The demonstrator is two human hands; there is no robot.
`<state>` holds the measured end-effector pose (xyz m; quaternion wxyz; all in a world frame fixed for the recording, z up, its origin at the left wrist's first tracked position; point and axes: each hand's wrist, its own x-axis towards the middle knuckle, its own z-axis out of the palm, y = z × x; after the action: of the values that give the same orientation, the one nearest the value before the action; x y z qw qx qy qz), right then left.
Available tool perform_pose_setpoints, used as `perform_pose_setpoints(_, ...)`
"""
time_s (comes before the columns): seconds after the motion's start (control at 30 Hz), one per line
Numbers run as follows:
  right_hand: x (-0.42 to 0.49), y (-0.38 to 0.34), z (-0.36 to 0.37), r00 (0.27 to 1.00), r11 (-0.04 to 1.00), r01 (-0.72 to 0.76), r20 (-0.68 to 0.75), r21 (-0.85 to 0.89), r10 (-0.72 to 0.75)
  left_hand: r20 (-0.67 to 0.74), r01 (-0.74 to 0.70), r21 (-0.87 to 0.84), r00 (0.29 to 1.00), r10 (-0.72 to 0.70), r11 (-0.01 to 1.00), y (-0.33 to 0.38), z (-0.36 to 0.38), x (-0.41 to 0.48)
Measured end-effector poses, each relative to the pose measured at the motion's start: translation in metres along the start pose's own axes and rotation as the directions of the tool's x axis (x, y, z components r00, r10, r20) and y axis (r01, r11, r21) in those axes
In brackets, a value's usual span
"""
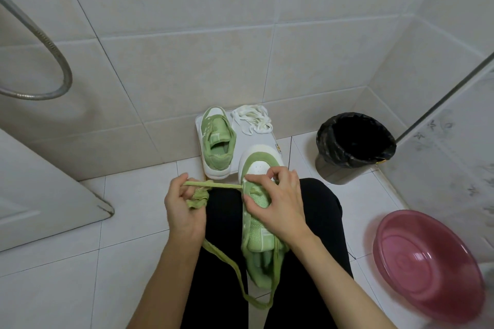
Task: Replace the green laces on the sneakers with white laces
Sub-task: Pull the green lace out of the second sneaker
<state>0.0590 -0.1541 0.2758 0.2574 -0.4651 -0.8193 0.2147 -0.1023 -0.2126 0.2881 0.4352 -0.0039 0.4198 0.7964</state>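
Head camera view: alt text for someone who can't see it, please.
The left hand holds a green lace stretched from a sneaker that the right hand grips on the lap. A second sneaker and white laces lie ahead, a bin and basin to the right.

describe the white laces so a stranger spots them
Left of the black-lined bin by the tiled wall, a flat white board bears a green sneaker. The white laces are the tangled heap beside that shoe, the only cords not green.
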Motion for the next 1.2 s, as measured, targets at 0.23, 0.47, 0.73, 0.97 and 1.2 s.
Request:
perform_pose_setpoints(0.23,0.0,0.002,0.0,0.999,0.998,-0.029,0.044,0.049,0.027,0.221,-0.275,0.838,0.961,0.168,0.472,-0.007,-0.011,0.005)
perform_pose_setpoints(0.47,-0.002,0.002,0.005,0.999,0.999,-0.011,0.039,0.044,0.009,0.606,-0.604,0.795,0.795,0.032,-0.057,-0.013,-0.006,0.004)
perform_pose_setpoints(0.73,-0.003,-0.002,0.007,0.999,1.0,-0.005,-0.034,0.025,0.006,0.624,-0.625,0.777,0.753,-0.209,0.072,-0.008,0.007,0.015)
perform_pose_setpoints(0.97,-0.004,0.0,0.008,0.999,0.998,0.004,-0.044,0.056,-0.002,0.502,-0.329,0.792,0.83,-0.242,0.515,-0.005,0.0,0.011)
perform_pose_setpoints(1.2,-0.005,-0.001,0.006,1.0,0.996,-0.011,-0.014,0.086,0.012,0.425,-0.115,0.667,0.871,-0.249,0.736,-0.004,0.0,0.012)
